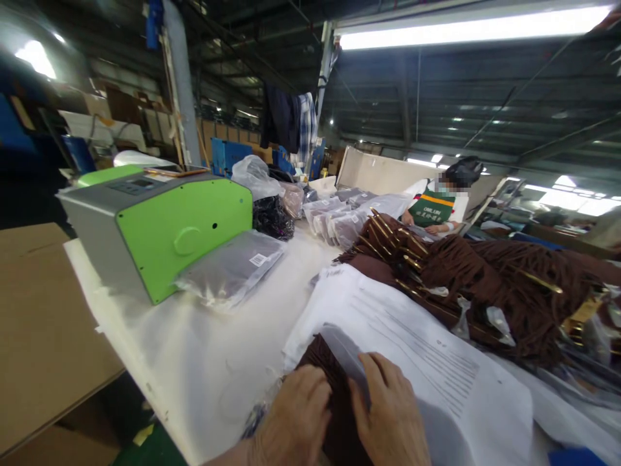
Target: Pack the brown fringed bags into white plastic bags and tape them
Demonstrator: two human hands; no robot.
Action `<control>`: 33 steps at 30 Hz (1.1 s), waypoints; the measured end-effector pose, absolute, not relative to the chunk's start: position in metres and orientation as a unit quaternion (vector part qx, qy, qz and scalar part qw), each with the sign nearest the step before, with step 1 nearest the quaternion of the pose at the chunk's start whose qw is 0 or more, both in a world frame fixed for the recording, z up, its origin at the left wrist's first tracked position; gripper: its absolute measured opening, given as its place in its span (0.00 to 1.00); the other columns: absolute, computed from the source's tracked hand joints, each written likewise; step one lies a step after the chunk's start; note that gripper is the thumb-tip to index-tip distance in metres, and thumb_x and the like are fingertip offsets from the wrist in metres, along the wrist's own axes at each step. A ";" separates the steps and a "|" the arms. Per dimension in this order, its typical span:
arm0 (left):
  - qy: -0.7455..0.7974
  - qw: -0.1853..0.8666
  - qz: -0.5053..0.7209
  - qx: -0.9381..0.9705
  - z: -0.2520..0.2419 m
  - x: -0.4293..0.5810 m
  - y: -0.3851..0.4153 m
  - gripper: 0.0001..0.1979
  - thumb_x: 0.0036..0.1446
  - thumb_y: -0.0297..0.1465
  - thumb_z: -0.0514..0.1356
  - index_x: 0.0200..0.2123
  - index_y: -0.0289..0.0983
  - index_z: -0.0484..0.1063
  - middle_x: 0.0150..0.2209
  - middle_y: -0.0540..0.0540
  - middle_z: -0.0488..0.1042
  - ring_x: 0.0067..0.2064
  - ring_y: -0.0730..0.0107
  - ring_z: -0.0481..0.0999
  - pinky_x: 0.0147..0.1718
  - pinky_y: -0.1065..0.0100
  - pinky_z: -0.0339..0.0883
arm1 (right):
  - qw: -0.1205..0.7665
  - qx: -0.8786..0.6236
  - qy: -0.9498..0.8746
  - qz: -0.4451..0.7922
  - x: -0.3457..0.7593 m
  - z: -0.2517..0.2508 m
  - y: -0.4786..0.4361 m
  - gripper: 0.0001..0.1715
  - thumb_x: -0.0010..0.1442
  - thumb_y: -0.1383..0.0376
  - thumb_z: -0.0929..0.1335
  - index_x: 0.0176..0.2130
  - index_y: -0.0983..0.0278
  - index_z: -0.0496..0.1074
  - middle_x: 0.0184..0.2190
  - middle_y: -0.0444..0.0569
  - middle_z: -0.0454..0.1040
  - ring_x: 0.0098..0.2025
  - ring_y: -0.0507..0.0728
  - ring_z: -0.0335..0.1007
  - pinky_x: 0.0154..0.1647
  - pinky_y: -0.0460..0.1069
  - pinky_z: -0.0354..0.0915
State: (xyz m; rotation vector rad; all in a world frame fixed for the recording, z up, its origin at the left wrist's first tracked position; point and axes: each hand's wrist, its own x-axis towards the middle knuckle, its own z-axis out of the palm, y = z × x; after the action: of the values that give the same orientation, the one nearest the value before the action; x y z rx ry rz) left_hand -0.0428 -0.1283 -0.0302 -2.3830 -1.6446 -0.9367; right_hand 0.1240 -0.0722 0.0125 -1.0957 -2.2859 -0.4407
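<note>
A dark brown fringed item (342, 414), like those in the pile to the right, lies at the table's near edge between my hands. My left hand (298, 411) is closed on its left side, the fingers curled under and partly hidden. Along its upper right runs the edge of a clear plastic bag (343, 343). My right hand (392, 411) has its thumb and bent fingers closed around that plastic edge. Beneath and beyond my right hand is a stack of white printed plastic bags (412, 323).
A grey and green machine (187, 233) stands at the left, with a filled bag (235, 265) in front. Brown fringed items with gold bars (466, 278) are heaped right. Wrapped packages (337, 220) lie farther back. A co-worker in a green apron (431, 207) is across the table. Cardboard (43, 330) is lower left.
</note>
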 end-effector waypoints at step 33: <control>-0.741 -0.298 -0.411 -0.440 -0.052 -0.077 -0.082 0.28 0.42 0.46 0.57 0.44 0.34 0.64 0.31 0.46 0.73 0.31 0.60 0.75 0.33 0.62 0.69 | 0.334 -0.449 -0.799 -0.223 0.118 -0.015 -0.093 0.12 0.57 0.64 0.61 0.41 0.58 0.70 0.37 0.48 0.75 0.40 0.62 0.70 0.41 0.57 0.61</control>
State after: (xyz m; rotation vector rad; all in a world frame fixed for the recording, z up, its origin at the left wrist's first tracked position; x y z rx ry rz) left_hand -0.0766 -0.0821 -0.0516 -1.7263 -2.9074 -1.6129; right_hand 0.1183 -0.0928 -0.0153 -1.1711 -2.0854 -0.5820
